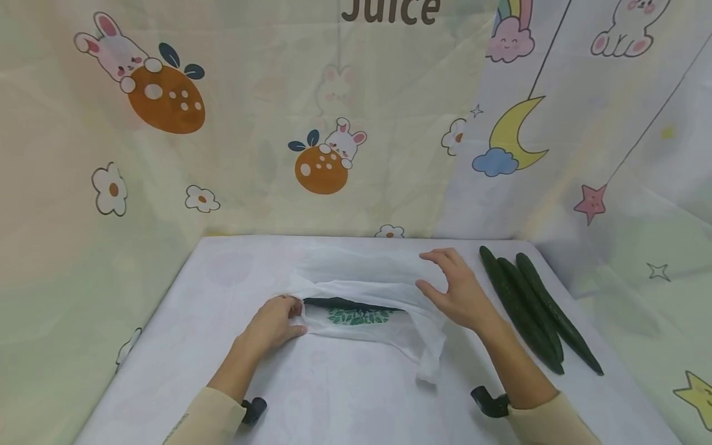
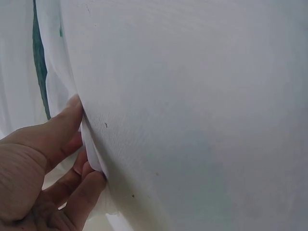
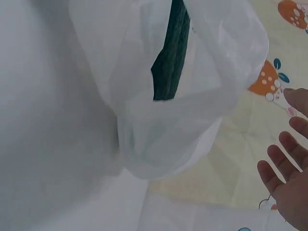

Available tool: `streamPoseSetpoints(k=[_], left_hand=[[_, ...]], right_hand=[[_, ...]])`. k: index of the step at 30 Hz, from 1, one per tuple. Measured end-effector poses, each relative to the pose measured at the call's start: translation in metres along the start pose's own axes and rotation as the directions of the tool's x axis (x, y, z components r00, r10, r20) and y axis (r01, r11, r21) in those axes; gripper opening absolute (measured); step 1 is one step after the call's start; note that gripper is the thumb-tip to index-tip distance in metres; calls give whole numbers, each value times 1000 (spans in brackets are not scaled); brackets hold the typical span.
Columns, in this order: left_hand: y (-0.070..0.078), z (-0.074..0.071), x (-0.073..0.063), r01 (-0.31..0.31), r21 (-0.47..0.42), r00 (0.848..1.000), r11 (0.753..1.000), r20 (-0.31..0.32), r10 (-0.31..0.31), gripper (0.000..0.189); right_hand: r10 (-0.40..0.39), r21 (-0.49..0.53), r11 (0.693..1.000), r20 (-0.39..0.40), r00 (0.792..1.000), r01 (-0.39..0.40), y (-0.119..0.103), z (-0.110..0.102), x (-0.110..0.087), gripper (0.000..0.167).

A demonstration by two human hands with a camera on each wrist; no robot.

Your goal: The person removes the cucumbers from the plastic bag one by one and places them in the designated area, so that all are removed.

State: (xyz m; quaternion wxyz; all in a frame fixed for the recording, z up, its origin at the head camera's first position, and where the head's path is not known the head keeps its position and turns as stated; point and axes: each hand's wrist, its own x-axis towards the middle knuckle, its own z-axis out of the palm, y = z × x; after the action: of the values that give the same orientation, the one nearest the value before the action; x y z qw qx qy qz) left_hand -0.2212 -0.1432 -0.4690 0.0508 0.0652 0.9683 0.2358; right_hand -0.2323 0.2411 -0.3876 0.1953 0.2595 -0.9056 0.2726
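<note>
A white plastic bag with a green leafy print lies across the middle of the table. Through its slit-like mouth a dark green cucumber shows; the rest of it is hidden inside. My left hand pinches the bag's left end, with the bag's edge between thumb and fingers in the left wrist view. Over at the right end, my right hand hovers with fingers and thumb spread apart, holding nothing. In the right wrist view its fingers stand clear of the bag.
Several cucumbers lie side by side on the right of the white-covered table. A patterned cloth hangs behind and around the table. Dark wrist mounts stick out near both sleeves.
</note>
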Motion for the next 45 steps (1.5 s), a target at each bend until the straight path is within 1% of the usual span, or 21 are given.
streamPoseSetpoints(k=[4,10,13,17,25,29,31,34,38,40,43,45], left_hand=[[1,0,1,-8,4,1000,1000,18,8,32],[0,-3,1,-34,13,999,999,30,34,40],[0,-4,0,-41,17,999,999,22,40,39],[0,-2,2,-49,29,999,998,2,49,32],[0,2,4,-40,56,999,998,-9,41,31],[-1,2,4,-32,56,999,998,-11,33,31],[0,1,3,-30,56,999,998,-10,31,31],[1,0,3,-26,61,1000,998,-8,27,31],[1,0,4,-18,62,1000,998,-12,18,31],[0,2,5,-14,62,1000,998,-13,15,31],[0,4,6,-10,64,1000,998,-11,11,32],[1,5,6,-10,62,1000,998,-11,11,32]], right_hand=[[-8,27,1000,16,1000,7,-11,3,2,51],[-8,80,997,28,1000,6,-26,14,10,52],[-36,107,994,28,999,33,-34,21,15,52],[-82,133,988,38,996,76,-42,29,21,51],[-108,183,979,75,991,93,-53,41,22,50],[-134,219,969,67,989,117,-60,48,20,50],[-154,253,958,59,986,134,-63,52,19,49],[-191,309,937,60,980,164,-69,58,18,48],[-228,370,912,97,969,178,-79,69,17,50],[-241,393,903,129,962,174,-83,74,16,51],[-271,418,892,184,945,174,-86,81,13,49],[-283,422,891,223,933,169,-86,86,11,47]])
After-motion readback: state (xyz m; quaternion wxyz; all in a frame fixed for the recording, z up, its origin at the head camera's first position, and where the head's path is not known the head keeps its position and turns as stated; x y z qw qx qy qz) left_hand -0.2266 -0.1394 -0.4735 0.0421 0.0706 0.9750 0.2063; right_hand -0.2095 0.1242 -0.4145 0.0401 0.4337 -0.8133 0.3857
